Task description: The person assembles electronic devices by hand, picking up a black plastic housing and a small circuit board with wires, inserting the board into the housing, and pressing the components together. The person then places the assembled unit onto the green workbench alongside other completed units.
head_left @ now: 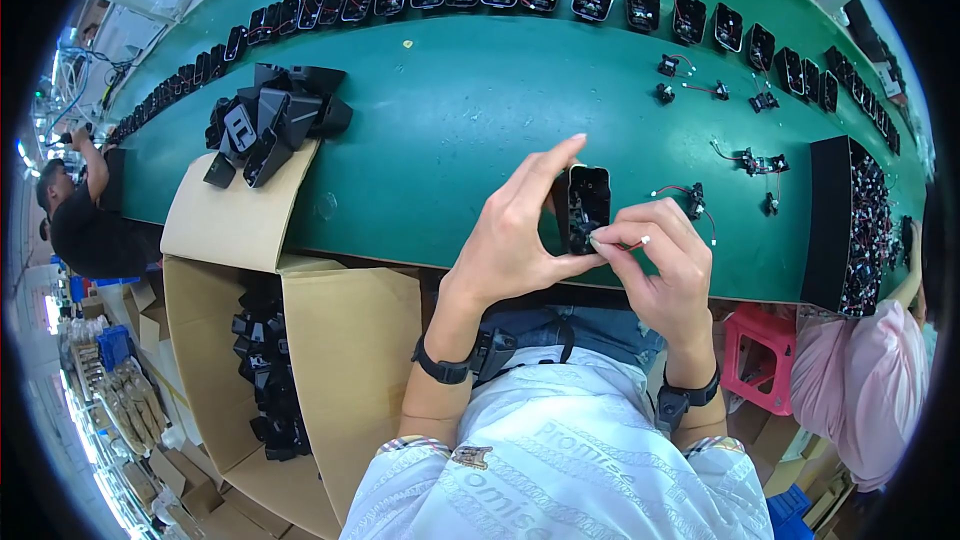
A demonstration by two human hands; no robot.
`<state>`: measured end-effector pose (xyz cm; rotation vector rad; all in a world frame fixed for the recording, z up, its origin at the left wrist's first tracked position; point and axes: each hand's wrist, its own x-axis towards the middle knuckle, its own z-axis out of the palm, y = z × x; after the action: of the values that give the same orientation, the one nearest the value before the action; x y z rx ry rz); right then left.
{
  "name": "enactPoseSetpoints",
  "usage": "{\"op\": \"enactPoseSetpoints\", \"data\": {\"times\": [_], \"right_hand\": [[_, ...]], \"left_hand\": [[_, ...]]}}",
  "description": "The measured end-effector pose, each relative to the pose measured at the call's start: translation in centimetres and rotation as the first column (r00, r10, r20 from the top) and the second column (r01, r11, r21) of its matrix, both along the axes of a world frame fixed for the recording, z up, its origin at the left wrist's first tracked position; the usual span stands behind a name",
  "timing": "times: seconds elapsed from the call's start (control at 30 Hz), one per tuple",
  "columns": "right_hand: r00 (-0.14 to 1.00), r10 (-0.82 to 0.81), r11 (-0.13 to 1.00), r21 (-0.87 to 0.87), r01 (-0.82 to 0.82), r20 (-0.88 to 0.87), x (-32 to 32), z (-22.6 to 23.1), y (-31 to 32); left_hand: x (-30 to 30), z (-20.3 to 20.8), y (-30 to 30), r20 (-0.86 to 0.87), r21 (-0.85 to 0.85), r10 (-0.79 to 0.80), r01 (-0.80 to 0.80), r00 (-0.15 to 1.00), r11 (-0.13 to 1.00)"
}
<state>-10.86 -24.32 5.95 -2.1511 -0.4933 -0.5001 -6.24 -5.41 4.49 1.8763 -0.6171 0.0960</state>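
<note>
Evidently, the person's left hand (508, 235) is gripping a black housing (588, 202) by its sides, with the thumb supporting its near end and the index finger reaching past its far end. The housing is sitting above the near edge of the green table (450, 190), apart from the row of similar housings along the far side. The right hand (662, 258) is pinching with thumb and forefinger at the housing's near right corner, where a red wire with a white plug (645, 240) is showing; the fingers are hiding exactly what they are grasping. The housing is looking light, stiff and probably slick on its glossy face, so its side walls are offering the safer hold. The wire is seeming thin, limp and fragile, better handled by the plug than pulled.
</note>
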Motion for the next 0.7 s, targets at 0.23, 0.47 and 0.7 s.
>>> {"op": "enactPoseSetpoints", "data": {"times": [0.23,0.47,0.7], "right_hand": [[0.995,-0.058,0.994,0.089,0.065,-0.078,-0.6,-0.9,0.1],[0.962,0.017,0.989,0.144,0.023,-0.273,-0.3,0.3,-0.7],[0.904,0.262,0.799,0.601,-0.007,-0.338,-1.6,-2.5,-2.6]], "left_hand": [[-0.2,0.0,-0.2,-0.061,0.055,-0.094,0.097,0.994,0.994],[-0.1,-0.7,-0.9,0.264,0.098,-0.061,0.036,0.963,0.995],[-1.1,2.1,-2.5,0.281,0.052,-0.123,0.113,0.952,0.992]]}}
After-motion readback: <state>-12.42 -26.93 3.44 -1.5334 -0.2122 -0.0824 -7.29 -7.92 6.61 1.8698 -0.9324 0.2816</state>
